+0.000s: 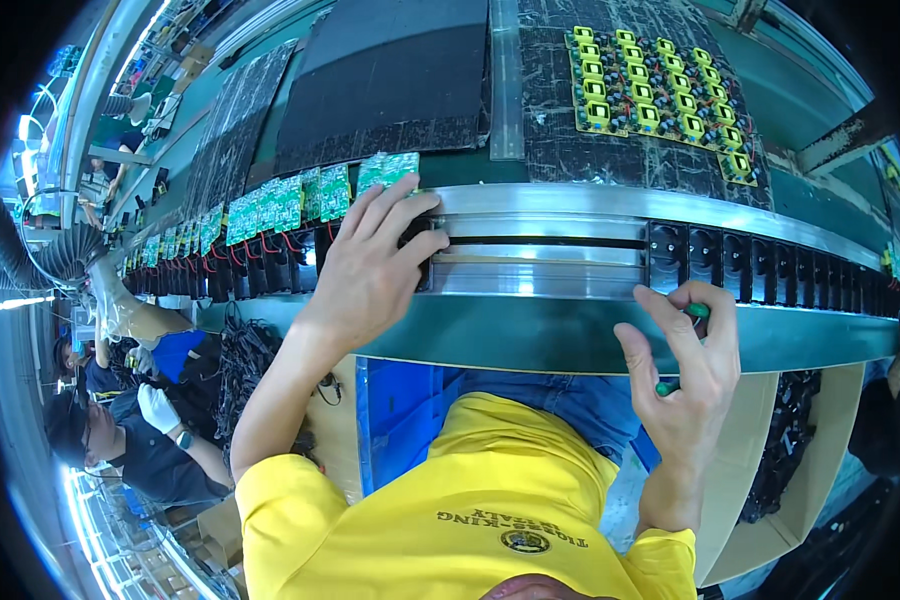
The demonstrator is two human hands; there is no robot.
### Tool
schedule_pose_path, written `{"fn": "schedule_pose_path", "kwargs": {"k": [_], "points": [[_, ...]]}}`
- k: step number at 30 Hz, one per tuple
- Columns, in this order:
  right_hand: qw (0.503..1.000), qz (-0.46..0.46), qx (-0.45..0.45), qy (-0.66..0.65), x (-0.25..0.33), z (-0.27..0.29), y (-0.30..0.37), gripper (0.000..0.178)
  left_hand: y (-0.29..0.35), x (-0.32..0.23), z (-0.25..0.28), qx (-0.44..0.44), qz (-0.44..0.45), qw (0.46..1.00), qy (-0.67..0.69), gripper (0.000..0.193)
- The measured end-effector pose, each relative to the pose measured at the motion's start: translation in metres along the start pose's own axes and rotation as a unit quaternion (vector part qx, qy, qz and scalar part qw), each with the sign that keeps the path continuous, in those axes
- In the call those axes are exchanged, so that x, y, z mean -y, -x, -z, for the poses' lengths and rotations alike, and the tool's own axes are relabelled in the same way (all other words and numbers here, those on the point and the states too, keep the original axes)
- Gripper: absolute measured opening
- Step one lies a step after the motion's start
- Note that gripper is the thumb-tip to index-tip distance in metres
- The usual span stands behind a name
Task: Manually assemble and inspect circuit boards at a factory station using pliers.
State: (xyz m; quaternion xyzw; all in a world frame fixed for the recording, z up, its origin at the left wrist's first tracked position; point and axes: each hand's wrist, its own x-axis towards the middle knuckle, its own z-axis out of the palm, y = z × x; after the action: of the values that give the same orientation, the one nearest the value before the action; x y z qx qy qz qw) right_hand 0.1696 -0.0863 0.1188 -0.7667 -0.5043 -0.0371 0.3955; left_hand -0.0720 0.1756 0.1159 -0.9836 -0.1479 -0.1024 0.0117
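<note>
Around eleven o'clock, the left hand's (370,268) fingers touch a black case (424,275), grip unclear; nudging could dislodge the circuit board (385,168); the right hand (692,365) clasps a green tool (698,311).

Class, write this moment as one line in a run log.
left hand: on black case, by circuit board / right hand: holding green object / metal rail: black boxes along right part

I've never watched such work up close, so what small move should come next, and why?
Perhaps the right hand should slide the nearest black case leftward along the metal rail: its fingertips are close to that case, and a bare stretch of rail separates the case from the left hand.
</note>
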Motion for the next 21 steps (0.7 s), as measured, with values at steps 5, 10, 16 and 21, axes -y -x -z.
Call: {"fn": "schedule_pose_path", "kwargs": {"k": [5, 10, 16, 21], "points": [[0.999, 0.011, 0.018, -0.036, 0.003, -0.001, -0.005, 0.038, 0.016, -0.002, -0.011, -0.026, 0.042, 0.997, 0.058, 0.047], [0.999, -0.002, 0.011, -0.033, -0.003, 0.005, 0.002, 0.037, 0.014, -0.020, -0.019, -0.026, 0.063, 0.996, 0.056, 0.060], [0.998, -0.009, 0.019, -0.051, -0.012, 0.019, 0.001, 0.036, 0.010, -0.027, 0.000, 0.003, 0.065, 0.998, 0.016, 0.062], [0.996, -0.029, -0.006, -0.080, -0.028, 0.035, 0.005, 0.035, -0.107, -0.062, 0.018, -0.113, -0.063, 0.990, 0.051, 0.045]]}}
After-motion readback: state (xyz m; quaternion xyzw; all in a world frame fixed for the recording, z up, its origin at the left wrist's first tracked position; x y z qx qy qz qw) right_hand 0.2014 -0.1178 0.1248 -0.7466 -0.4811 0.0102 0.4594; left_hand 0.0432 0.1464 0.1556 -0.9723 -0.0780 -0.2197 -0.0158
